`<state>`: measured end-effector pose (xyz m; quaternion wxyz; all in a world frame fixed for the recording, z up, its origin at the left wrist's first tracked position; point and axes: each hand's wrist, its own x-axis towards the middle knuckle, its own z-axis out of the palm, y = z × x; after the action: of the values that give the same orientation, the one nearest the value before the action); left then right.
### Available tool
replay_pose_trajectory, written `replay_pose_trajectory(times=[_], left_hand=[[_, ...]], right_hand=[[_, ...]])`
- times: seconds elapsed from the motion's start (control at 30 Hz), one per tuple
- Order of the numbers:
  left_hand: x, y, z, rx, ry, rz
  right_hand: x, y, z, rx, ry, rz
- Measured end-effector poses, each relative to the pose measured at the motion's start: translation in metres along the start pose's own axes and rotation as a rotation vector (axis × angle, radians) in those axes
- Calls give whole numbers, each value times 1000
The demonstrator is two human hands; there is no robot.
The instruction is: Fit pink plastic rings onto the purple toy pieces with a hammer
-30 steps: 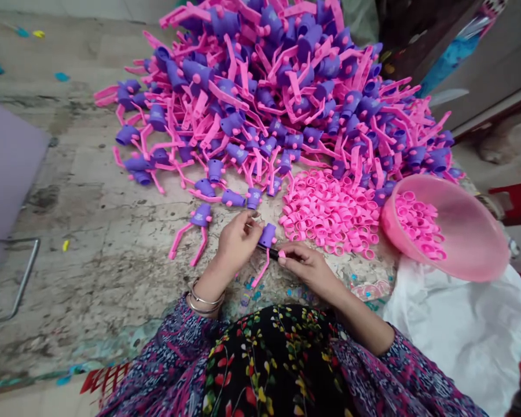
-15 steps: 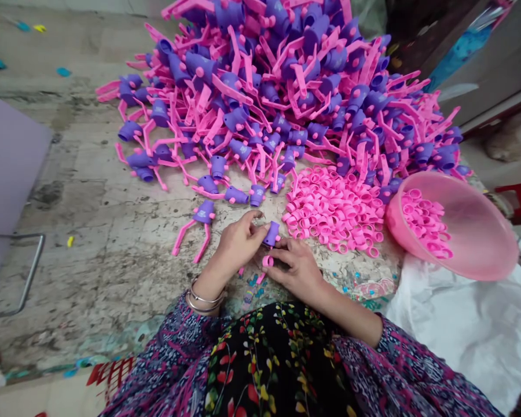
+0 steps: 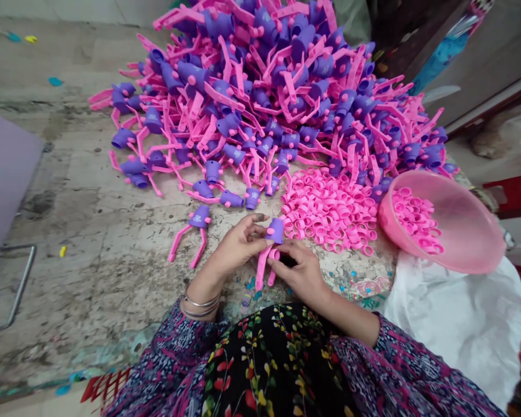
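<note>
Between my hands is a purple plastic cup-shaped piece (image 3: 276,230) with two pink arms (image 3: 263,269) pointing down toward me. My left hand (image 3: 244,240) is closed on this piece, thumb and fingers at its left side. My right hand (image 3: 301,267) pinches a small pink plastic ring (image 3: 274,255) just below the purple part, against the right arm; whether the ring encircles that arm I cannot tell. A similar purple piece with pink arms (image 3: 198,218) lies on the floor left of my left hand.
A large heap of purple and pink pieces (image 3: 260,98) lies ahead. Nearer, right of centre, is a pile of pink rings (image 3: 330,211). A pink bowl (image 3: 473,231) holding more rings tilts on the right, by a white sack (image 3: 455,318). A lilac panel (image 3: 8,185) stands left.
The purple piece has turned so both pink arms now show pointing toward me. My right hand has brought the pink ring up closer to the purple part. The view has shifted slightly.
</note>
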<state>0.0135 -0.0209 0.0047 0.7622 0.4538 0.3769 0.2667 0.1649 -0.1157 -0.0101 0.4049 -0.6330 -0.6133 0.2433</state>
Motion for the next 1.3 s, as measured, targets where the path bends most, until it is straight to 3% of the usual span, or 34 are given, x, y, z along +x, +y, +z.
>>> replay_pose_trajectory(times=[0.27, 0.47, 0.7, 0.83, 1.1, 1.3], left_hand=[[-2, -1, 3, -353, -130, -88], [-5, 3, 7, -384, -157, -100], [-2, 3, 3, -448, -55, -28], [0, 9, -7, -521, -46, -55], [6, 8, -11, -625, -36, -146], [2, 8, -8, -582, -11, -66]], right_hand=[[7, -8, -14, -107, 88, -304], [11, -7, -17, -228, 73, -455], [13, -12, -22, -105, -22, -404], [20, -19, -29, -38, 26, -305], [29, -17, -33, -297, 26, -315], [32, -18, -33, -321, 22, -300]])
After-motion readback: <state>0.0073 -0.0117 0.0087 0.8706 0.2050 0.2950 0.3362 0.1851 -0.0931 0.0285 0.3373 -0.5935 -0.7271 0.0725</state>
